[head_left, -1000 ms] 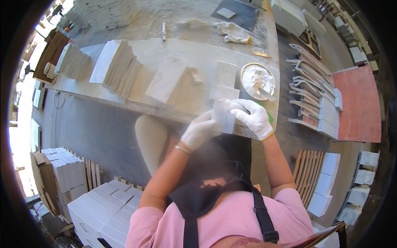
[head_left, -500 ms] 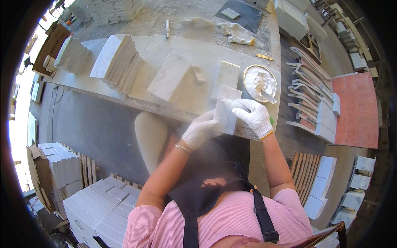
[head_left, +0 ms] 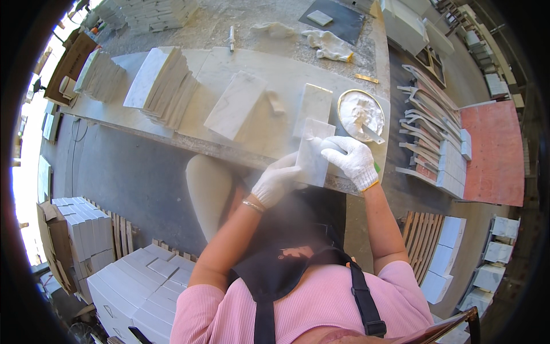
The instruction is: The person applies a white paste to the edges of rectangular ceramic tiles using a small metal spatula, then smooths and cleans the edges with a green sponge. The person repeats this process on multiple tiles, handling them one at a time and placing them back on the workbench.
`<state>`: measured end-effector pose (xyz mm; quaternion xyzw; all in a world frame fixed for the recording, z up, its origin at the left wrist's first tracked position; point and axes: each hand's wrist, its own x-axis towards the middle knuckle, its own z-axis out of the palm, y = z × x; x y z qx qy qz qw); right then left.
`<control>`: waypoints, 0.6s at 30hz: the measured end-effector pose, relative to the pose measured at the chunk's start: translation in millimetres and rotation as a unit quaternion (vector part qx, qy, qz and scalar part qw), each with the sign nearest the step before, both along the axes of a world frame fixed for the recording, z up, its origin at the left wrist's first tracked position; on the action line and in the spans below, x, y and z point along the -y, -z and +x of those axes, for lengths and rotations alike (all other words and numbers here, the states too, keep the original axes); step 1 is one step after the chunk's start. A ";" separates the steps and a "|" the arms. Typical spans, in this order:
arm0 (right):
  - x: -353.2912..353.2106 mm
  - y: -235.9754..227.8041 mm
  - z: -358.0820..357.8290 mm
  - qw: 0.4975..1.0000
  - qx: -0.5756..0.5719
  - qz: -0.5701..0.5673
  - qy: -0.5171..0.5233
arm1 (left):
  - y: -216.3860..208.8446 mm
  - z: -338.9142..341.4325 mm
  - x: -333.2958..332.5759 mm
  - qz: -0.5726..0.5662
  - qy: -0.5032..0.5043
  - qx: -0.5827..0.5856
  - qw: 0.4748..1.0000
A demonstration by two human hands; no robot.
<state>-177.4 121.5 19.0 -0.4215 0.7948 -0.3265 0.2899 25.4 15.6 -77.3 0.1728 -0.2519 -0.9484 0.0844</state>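
A white marble tile (head_left: 312,162) is held slanted over the table's front edge. Its left edge lies in the gloved fingers of my left hand (head_left: 277,180), which is closed on it. My right hand (head_left: 352,161), also in a white knit glove, rests at the tile's right side with thumb and fingertips pressed together over its face; whatever they pinch is hidden. Just behind, another marble tile (head_left: 314,106) lies flat on the table. Beside it sits a round tub of white paste (head_left: 356,109), with a flat metal scraper (head_left: 372,135) standing in the paste.
Left along the table (head_left: 229,155) are a larger tile (head_left: 236,106), a small pale block (head_left: 275,103) and leaning tile stacks (head_left: 162,83). Crumpled gloves (head_left: 326,46) lie farther back. White boxes (head_left: 143,286) are piled behind my left side; a rack of curved strips (head_left: 427,126) stands right.
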 end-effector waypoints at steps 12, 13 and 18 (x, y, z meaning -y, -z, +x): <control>1.8 -1.5 0.1 1.000 -0.013 0.001 0.001 | 3.2 -0.7 -0.4 -0.017 0.003 0.006 1.000; 2.0 -2.0 0.3 1.000 -0.015 0.000 0.000 | 3.7 -0.6 -0.5 -0.017 0.003 0.007 1.000; 2.6 -3.5 1.2 1.000 -0.023 -0.001 -0.001 | 4.3 0.0 -0.3 -0.013 0.007 0.002 1.000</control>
